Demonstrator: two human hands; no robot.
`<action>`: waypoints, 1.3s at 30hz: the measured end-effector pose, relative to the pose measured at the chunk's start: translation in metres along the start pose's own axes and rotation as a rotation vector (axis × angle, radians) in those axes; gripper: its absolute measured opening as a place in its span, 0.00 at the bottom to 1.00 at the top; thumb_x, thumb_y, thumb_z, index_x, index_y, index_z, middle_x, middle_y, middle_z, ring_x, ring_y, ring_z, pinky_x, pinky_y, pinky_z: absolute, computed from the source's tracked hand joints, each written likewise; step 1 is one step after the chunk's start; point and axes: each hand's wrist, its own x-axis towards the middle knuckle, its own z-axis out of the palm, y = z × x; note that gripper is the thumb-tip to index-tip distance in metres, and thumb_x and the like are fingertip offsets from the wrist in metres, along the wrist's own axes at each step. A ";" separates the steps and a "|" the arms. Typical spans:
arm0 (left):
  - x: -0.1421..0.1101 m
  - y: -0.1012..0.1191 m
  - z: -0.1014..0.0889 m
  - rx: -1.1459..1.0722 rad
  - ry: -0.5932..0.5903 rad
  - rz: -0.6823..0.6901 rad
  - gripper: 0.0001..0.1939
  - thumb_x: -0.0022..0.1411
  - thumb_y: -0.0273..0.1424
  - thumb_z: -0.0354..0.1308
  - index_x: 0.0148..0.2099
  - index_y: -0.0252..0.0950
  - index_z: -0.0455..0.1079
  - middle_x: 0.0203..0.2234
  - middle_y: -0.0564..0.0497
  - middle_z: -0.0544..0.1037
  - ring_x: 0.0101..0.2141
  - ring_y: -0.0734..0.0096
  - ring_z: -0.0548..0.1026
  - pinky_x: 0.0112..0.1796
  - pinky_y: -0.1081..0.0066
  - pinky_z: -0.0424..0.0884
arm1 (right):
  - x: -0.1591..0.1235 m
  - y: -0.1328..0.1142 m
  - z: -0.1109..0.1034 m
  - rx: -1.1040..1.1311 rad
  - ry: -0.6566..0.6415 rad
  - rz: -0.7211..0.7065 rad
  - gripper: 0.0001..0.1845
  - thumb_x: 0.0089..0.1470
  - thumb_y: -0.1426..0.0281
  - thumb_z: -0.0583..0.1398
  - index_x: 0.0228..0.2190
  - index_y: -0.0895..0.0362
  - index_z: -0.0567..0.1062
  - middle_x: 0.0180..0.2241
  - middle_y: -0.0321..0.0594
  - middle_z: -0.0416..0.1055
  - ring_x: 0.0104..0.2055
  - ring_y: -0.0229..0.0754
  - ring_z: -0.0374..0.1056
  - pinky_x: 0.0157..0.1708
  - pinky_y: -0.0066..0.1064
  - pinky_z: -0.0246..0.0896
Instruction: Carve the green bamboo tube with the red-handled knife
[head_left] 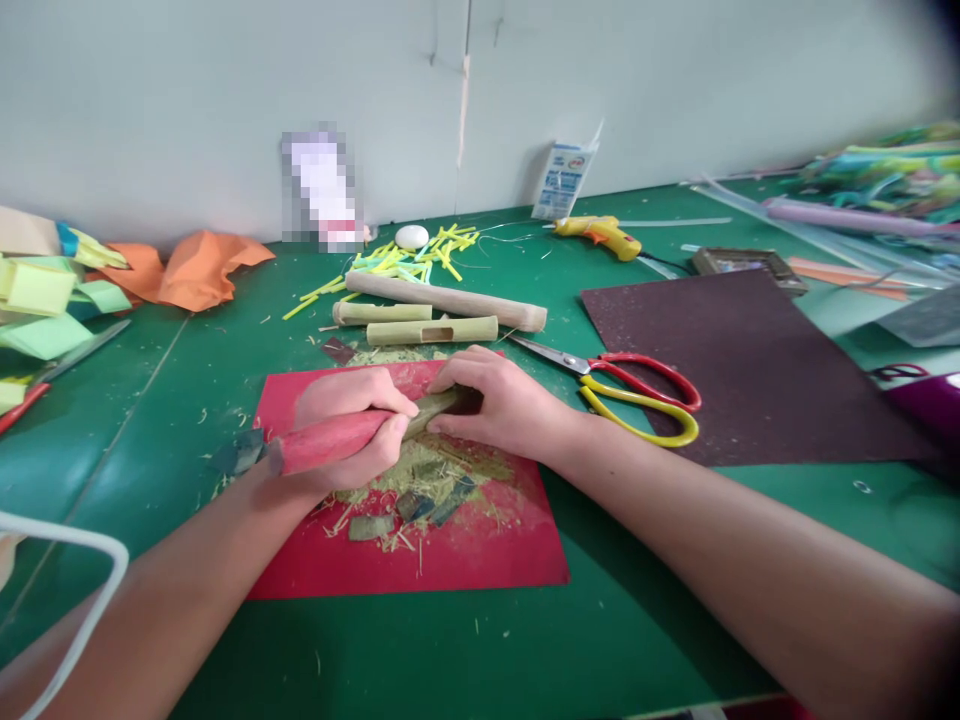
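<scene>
My left hand (349, 390) is closed around the thick red handle of a carving tool (330, 443); its working end is hidden by my fingers and the bamboo. A short piece of green bamboo (431, 408) is gripped in my right hand (502, 395), with the left fingertips against its near end. Both hands are over a red sheet (525, 555), which is strewn with pale bamboo shavings (427, 460) and several dark green chips (371, 527). Just beyond the sheet lie a bamboo tube with a cut notch (382, 333), another split piece (356, 313) and a longer wooden stick (450, 295).
Red-and-yellow-handled scissors (637, 395) lie right of my hands, partly on a dark brown board (772, 400). Farther back are a yellow glue gun (600, 237), a white egg-shaped object (411, 237) and yellow strips (375, 265). Orange paper (206, 270) and a red-handled knife (30, 400) are left.
</scene>
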 end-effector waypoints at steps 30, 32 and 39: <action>-0.012 -0.010 -0.004 -0.024 0.137 -0.029 0.08 0.58 0.25 0.54 0.30 0.36 0.73 0.22 0.54 0.77 0.23 0.76 0.73 0.26 0.74 0.69 | -0.001 0.002 0.002 0.002 0.016 0.034 0.11 0.48 0.68 0.69 0.34 0.57 0.76 0.36 0.40 0.74 0.40 0.44 0.66 0.41 0.35 0.60; -0.009 -0.010 -0.007 -0.040 0.084 0.005 0.08 0.58 0.25 0.53 0.31 0.36 0.73 0.22 0.54 0.77 0.22 0.76 0.72 0.26 0.74 0.68 | -0.001 0.002 0.002 0.002 0.018 0.029 0.11 0.48 0.68 0.69 0.34 0.57 0.76 0.35 0.40 0.74 0.40 0.44 0.66 0.41 0.34 0.60; -0.002 -0.011 -0.017 0.227 -0.210 0.432 0.07 0.55 0.26 0.56 0.38 0.38 0.71 0.21 0.55 0.74 0.23 0.73 0.71 0.27 0.70 0.68 | 0.001 0.003 0.003 0.012 0.038 0.047 0.12 0.48 0.67 0.69 0.34 0.57 0.75 0.34 0.40 0.72 0.39 0.42 0.65 0.39 0.32 0.59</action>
